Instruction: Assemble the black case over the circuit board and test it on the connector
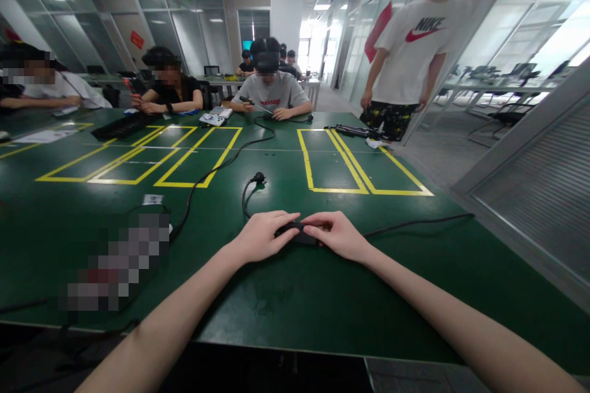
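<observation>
Between my two hands, on the green table [295, 313], is a small black power adapter [304, 234]. My left hand [270, 234] grips its left end, thumb in front and fingers behind. Closed around its right end is my right hand [338, 234], with the thumb on the near side. A black cable with a plug [259, 178] curls out behind my left hand. Another thin black cable [419, 221] runs right from beside my right hand across the tabletop.
At the left lies a blurred-out object [120, 264] near a small label [153, 199]. A long cable [188, 196] crosses the table. Yellow tape rectangles [338, 190] mark the far half. Several people sit beyond; one person [405, 67] stands at the right.
</observation>
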Demonstrator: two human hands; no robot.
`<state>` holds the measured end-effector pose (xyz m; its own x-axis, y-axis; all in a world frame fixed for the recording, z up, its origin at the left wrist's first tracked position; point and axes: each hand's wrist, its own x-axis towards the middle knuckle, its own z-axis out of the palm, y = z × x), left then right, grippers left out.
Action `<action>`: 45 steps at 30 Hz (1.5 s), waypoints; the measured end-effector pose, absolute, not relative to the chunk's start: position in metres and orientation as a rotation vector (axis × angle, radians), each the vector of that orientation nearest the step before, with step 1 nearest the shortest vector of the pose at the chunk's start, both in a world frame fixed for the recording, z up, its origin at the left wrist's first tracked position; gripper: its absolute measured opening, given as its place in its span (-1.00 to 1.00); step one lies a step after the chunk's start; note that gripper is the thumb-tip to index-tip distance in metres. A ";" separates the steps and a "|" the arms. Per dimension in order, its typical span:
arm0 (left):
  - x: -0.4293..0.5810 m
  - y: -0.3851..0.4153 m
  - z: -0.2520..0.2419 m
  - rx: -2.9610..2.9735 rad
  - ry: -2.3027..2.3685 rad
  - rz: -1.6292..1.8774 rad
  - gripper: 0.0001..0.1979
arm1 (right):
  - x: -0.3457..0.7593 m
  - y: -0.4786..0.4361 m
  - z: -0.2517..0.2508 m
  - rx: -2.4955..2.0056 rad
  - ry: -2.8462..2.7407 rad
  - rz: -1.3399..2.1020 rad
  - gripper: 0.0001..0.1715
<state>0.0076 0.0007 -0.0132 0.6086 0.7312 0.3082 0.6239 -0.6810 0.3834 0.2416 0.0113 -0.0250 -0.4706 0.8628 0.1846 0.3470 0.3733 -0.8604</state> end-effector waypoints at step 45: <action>0.012 0.004 -0.017 2.596 1.039 0.710 -0.74 | 0.432 0.096 -0.036 -1.741 -1.230 -0.034 -0.30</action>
<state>0.0122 0.0039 -0.0166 0.6258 0.6999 0.3441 0.5751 -0.7122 0.4026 0.4318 0.0965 -0.0365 0.4893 0.7085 0.5085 0.7358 -0.0224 -0.6769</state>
